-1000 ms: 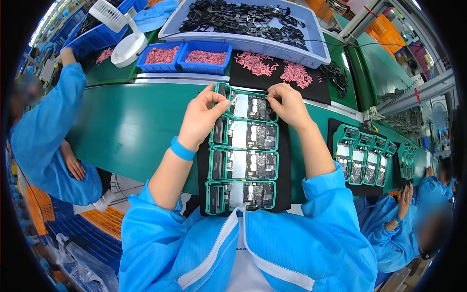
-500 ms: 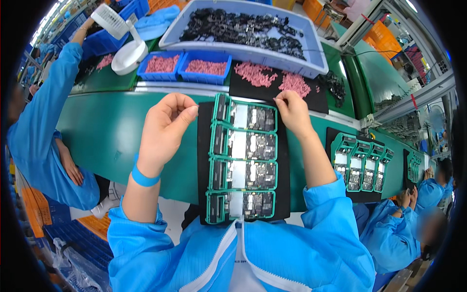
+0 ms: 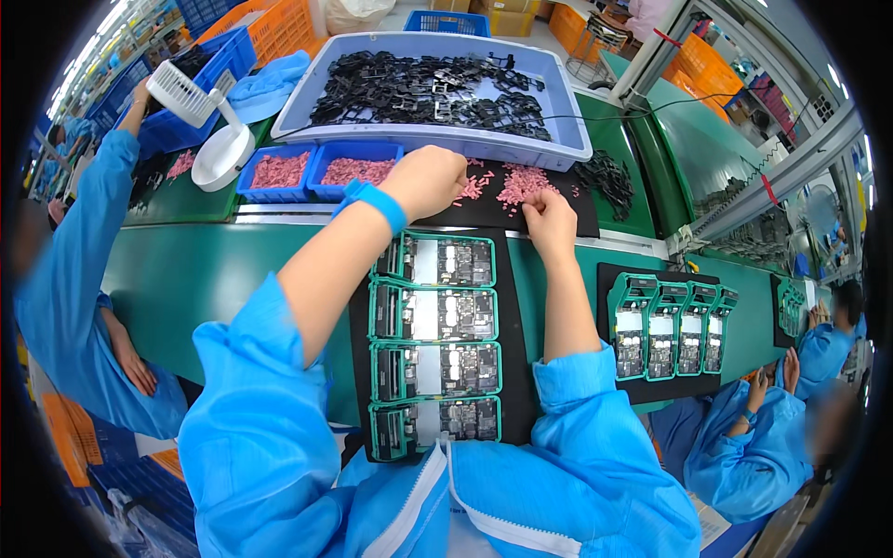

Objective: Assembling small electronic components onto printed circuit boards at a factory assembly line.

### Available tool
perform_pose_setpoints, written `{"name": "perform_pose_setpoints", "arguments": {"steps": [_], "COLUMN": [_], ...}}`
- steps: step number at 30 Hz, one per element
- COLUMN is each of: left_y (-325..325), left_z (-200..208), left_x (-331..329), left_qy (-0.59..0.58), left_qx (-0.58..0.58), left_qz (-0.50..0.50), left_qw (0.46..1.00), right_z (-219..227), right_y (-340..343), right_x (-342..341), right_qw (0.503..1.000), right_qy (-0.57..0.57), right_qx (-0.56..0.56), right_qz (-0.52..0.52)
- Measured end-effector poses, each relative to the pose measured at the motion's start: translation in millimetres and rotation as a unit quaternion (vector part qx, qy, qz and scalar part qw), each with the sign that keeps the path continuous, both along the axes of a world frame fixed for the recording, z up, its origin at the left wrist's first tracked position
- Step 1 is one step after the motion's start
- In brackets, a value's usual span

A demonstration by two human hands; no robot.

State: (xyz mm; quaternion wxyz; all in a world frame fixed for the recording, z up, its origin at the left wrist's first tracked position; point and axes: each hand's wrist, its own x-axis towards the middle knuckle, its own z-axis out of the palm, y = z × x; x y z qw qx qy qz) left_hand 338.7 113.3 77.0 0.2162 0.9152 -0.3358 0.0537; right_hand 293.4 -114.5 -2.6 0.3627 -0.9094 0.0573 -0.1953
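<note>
My left hand [image 3: 430,181], with a blue band on its wrist, is stretched over the far black mat [image 3: 581,219]. Its curled fingers come down at a small pile of pink pieces [image 3: 474,188]; the fingertips are partly hidden. My right hand [image 3: 552,223] is pinched at the near edge of a larger pink pile [image 3: 524,183]. Whatever either hand holds is too small to make out. In front of me, a column of several green frames holding circuit boards [image 3: 435,344] lies on a black mat [image 3: 521,372], under and between my forearms.
Beyond the piles stands a large pale-blue bin [image 3: 572,139] of black parts. Two blue trays [image 3: 279,193] of pink pieces and a white fan [image 3: 223,158] are to its left. More green frames [image 3: 670,325] lie at right. Co-workers sit on both sides, one with a blue sleeve [image 3: 84,223].
Both hands have moved away from the green frames to the pink piles, the left swinging far to the right. The view has shifted, and the frames now appear lower and further left.
</note>
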Motion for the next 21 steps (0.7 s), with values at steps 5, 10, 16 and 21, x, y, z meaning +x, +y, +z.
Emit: {"name": "perform_pose_setpoints", "arguments": {"steps": [5, 10, 16, 21], "left_y": [-45.2, -74.4, -77.3, -73.0], "left_z": [-36.8, -49.3, -54.3, -48.5], "left_x": [22.6, 27.2, 28.8, 21.4], "left_qy": [-0.03, -0.025, -0.084, -0.047], "left_qx": [0.061, 0.051, 0.097, 0.134], "left_qz": [-0.055, -0.124, -0.139, -0.127], "left_qw": [0.996, 0.991, 0.982, 0.982], "right_z": [-5.8, -3.6, -1.1, -4.6], "right_y": [-8.5, -2.4, 3.4, 4.7], "right_x": [-11.6, -8.9, -8.6, -7.4], "right_qw": [0.999, 0.996, 0.992, 0.989], "right_qy": [-0.04, -0.03, -0.015, -0.019], "right_qx": [-0.03, -0.064, -0.11, -0.132], "right_qz": [0.015, 0.063, 0.066, 0.065]}}
